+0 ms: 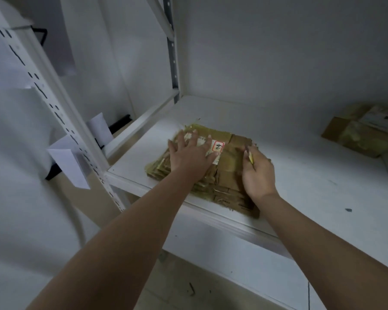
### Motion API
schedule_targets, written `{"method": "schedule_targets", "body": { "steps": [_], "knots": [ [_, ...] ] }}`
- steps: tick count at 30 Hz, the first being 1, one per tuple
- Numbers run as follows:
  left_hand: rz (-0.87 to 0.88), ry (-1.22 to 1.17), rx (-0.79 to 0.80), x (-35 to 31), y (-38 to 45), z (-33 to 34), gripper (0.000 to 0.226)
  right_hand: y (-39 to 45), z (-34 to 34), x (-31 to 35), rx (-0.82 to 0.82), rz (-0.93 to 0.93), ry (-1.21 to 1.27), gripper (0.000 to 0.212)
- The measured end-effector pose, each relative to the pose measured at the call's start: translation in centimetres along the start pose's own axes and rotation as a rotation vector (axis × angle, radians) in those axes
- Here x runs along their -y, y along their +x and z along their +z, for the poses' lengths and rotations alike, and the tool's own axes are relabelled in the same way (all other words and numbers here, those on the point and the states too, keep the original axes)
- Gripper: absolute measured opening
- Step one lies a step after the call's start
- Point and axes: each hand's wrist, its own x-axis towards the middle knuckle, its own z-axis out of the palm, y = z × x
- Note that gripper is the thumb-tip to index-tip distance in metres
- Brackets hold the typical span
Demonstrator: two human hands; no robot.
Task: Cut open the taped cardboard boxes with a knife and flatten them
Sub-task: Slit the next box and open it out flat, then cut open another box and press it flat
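Note:
A pile of flattened, tape-covered cardboard boxes point(224, 175) lies on the white shelf point(311, 180) near its front edge. My left hand point(189, 153) presses flat on top of the pile, fingers spread over a white label. My right hand point(258, 171) rests on the pile's right side and holds a small yellow-handled knife point(249, 155) in its curled fingers, the tip pointing away from me. A taped cardboard box point(363, 133) that still stands as a box sits at the shelf's far right.
White slotted shelf uprights point(54, 113) run along the left with paper tags point(74, 168) hanging from them. A wall closes off the back of the shelf. The floor shows below the shelf's front edge.

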Motion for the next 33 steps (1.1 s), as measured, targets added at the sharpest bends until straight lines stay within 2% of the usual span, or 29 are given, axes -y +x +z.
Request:
{"method": "schedule_targets", "body": {
  "steps": [4,6,8,9,13,17,23,28,30,33],
  "knots": [
    [0.082,0.066,-0.158,-2.3,-0.4,-1.6,0.036,-0.9,-2.8,-0.4,-0.089,0.07,-0.057,0.035],
    [0.04,-0.121,-0.167,-3.0,-0.5,-2.5,0.032,-1.3,-4.0,-0.9,-0.114,0.094,-0.087,0.034],
    [-0.01,-0.299,-0.137,-3.9,-0.7,-3.4,0.038,-1.6,-5.1,-1.4,-0.137,0.115,-0.116,0.033],
    [-0.01,-0.279,-0.139,-4.5,-0.8,-4.0,0.043,-1.7,-5.6,-1.8,-0.147,0.126,-0.122,0.033],
    [0.015,0.088,-0.178,-7.8,-1.1,-5.1,0.072,-1.9,-8.2,-3.8,-0.182,0.17,-0.146,0.034],
    [0.142,0.15,-0.26,-12.9,-0.4,-4.7,0.076,-1.7,-11.8,-6.2,-0.211,0.231,-0.181,0.033],
    [0.322,0.074,-0.169,-23.3,0.7,-1.4,0.076,-0.8,-19.8,-11.1,-0.246,0.271,-0.237,0.033],
    [0.423,-0.037,-0.126,-32.6,3.4,0.9,0.083,0.9,-26.7,-15.9,-0.234,0.32,-0.233,0.025],
    [0.435,-0.101,-0.162,-36.0,5.1,1.2,0.086,1.5,-28.7,-17.6,-0.216,0.333,-0.25,0.022],
    [0.357,-0.202,-0.152,-40.3,7.9,0.6,0.096,2.3,-30.6,-19.6,-0.198,0.325,-0.262,0.02]
  ]
}}
